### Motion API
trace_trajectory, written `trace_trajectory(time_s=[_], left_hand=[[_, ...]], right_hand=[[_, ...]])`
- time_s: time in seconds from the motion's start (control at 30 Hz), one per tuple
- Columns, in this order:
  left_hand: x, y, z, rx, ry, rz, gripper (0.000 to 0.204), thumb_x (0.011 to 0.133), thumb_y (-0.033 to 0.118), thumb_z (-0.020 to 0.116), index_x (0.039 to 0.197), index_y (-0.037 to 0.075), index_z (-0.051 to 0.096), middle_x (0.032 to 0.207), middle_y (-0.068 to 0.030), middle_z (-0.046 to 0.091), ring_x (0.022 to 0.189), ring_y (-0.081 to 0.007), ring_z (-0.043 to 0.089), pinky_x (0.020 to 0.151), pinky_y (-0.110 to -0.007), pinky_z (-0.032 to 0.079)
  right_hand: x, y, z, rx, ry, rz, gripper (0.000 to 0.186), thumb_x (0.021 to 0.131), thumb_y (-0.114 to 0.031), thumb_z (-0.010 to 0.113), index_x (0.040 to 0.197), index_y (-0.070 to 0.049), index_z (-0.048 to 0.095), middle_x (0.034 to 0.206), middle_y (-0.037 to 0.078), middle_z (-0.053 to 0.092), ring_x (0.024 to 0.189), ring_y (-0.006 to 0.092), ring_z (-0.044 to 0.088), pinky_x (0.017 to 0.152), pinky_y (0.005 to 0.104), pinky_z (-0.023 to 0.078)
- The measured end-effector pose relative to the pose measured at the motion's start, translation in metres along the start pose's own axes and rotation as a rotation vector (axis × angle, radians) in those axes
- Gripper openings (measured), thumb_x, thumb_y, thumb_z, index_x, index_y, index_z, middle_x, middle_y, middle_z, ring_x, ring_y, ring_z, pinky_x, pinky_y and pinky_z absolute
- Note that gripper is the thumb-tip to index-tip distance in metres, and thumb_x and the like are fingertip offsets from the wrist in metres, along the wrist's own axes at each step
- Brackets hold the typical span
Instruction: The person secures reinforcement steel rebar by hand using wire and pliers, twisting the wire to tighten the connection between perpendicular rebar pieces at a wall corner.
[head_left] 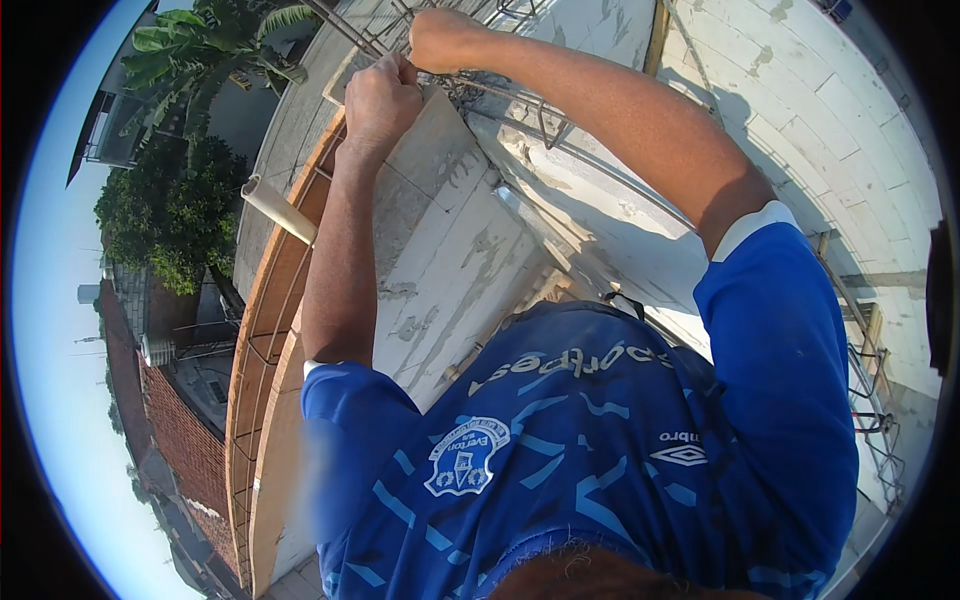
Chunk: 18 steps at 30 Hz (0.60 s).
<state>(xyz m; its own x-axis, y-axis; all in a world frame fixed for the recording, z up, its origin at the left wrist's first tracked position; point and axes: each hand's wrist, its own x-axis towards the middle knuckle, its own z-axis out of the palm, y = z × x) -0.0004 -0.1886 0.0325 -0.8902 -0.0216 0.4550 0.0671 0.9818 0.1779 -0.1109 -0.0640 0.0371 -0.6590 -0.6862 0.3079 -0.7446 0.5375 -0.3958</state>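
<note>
At the top of the view my two hands meet beside a joint of steel reinforcing bars (462, 90). My left hand (380, 105) is closed, its thumb and fingers pinched together at the bars. Just to its right and a little farther away, my right hand (445, 42) is curled into a fist. Whatever is between the fingers of either hand is too small or hidden to make out. Bars (345, 25) run off toward the upper left, and a bent stirrup (548, 125) on more bars lies under my right forearm.
A curved plywood form (262, 345) with bars inside runs along the left, a pale pipe (280, 210) sticking out over it. Below my arms is a light block wall (440, 265). Another block wall (830, 110) stands at right. Beyond the form are trees (165, 215) and tiled roofs (180, 430), lower down.
</note>
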Motion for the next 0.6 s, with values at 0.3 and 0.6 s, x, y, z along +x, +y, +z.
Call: trace_trajectory(time_s=[0.3,0.6], left_hand=[[-0.002,-0.005,0.009,-0.064,0.047,-0.036,0.010,0.076,0.010,0.067,0.077,0.004,0.059,0.070,-0.0153,0.065,0.069,-0.0354,0.064,0.066,-0.043,0.050],[0.008,-0.007,0.015,0.041,0.034,0.003,0.013,0.079,0.014,0.069,0.077,0.003,0.061,0.069,-0.0167,0.065,0.069,-0.0358,0.065,0.066,-0.043,0.051]], right_hand=[[0.000,0.003,0.007,-0.016,-0.010,-0.035,0.020,0.074,-0.009,0.056,0.077,0.005,0.071,0.078,0.025,0.069,0.078,0.0387,0.069,0.074,0.0481,0.055],[-0.006,-0.008,0.007,-0.115,0.015,-0.083,0.020,0.075,-0.009,0.057,0.076,0.005,0.071,0.077,0.025,0.068,0.075,0.0380,0.069,0.070,0.0475,0.055]])
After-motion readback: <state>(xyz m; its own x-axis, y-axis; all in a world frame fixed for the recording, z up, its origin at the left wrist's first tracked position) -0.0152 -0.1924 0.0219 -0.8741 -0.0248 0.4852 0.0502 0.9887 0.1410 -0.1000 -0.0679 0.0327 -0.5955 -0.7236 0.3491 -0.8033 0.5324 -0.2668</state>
